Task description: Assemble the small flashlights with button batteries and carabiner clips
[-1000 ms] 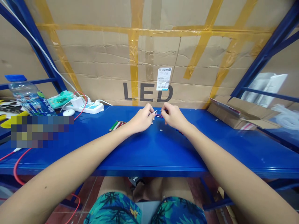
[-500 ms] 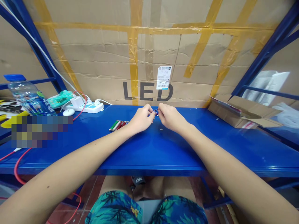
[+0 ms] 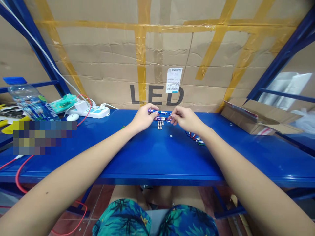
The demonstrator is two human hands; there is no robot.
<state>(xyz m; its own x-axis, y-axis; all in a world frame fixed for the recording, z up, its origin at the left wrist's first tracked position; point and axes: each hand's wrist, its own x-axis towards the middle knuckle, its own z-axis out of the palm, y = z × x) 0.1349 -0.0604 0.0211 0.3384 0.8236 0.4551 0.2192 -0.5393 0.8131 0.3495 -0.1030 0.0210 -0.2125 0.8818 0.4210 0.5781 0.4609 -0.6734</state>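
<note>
My left hand is closed on a thin purple pen-like tube that lies sideways above the blue table. The fingers of my right hand pinch the tube's right end, where a small dark piece sits. Several small silver button cells lie in a cluster on the table just under the tube. One lone cell lies a little nearer me. A few coloured tubes lie behind my right wrist.
A water bottle, a green pack, a white mouse and a power strip with a red cable sit at the left. An open cardboard box stands at the right. A taped carton marked LED walls the back.
Both hands have lifted slightly and drawn apart, so the purple tube now shows between them. The cluster of button cells is uncovered. The camera shifted a little right.
</note>
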